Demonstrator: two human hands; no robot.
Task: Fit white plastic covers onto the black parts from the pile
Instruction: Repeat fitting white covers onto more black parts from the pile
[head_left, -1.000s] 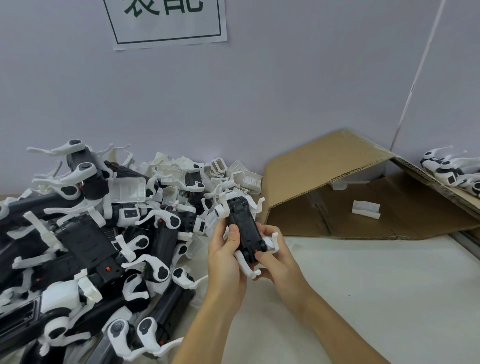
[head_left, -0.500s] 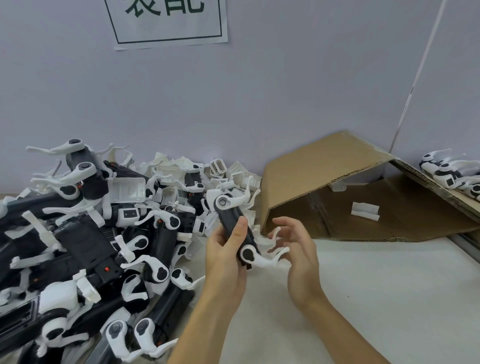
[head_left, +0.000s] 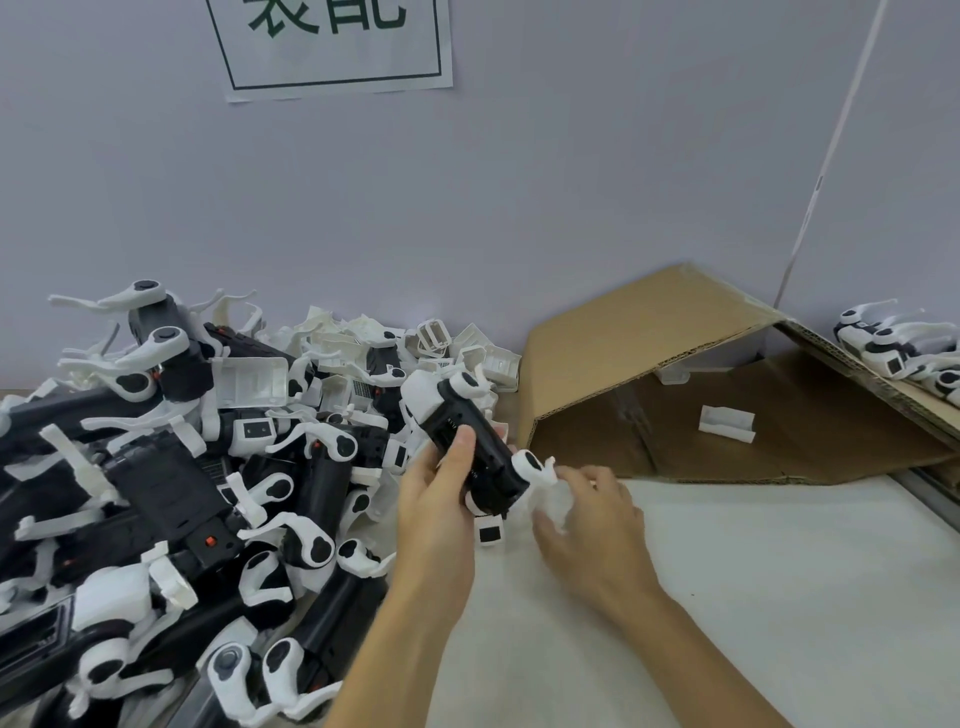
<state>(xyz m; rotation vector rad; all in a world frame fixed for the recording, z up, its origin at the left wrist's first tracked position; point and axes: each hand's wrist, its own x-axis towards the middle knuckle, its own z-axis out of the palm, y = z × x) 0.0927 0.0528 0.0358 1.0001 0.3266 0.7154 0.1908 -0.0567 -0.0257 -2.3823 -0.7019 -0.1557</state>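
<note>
- Head view: the left hand (head_left: 441, 499) grips a black part (head_left: 475, 452), thumb curled over its top face, and holds it tilted above the table (head_left: 727, 597), just beside the right edge of the pile (head_left: 171, 493).
- The part carries a white cover (head_left: 422, 397) at its far end; whether it is fully seated cannot be told.
- The right hand (head_left: 592, 519) is at the part's near end, its fingers on a blurred white piece (head_left: 553, 491) just beside the part. The motion blur hides whether it pinches the piece or only touches it.
- My judgement: this part is in the middle of fitting, one end covered and the near end being worked.
- The pile fills the left side of the table up to the wall. Black parts and loose white covers lie mixed there, so most of the work looks left to do.
- At the far right edge a small heap (head_left: 904, 348) of assembled-looking units lies on a flap of the cardboard box (head_left: 649, 332). It probably holds finished ones, and it is far smaller than the pile.
- Inside the box lies one white clip (head_left: 726, 423), well apart from both hands.
- A paper sign (head_left: 332, 41) hangs on the wall above the pile.
</note>
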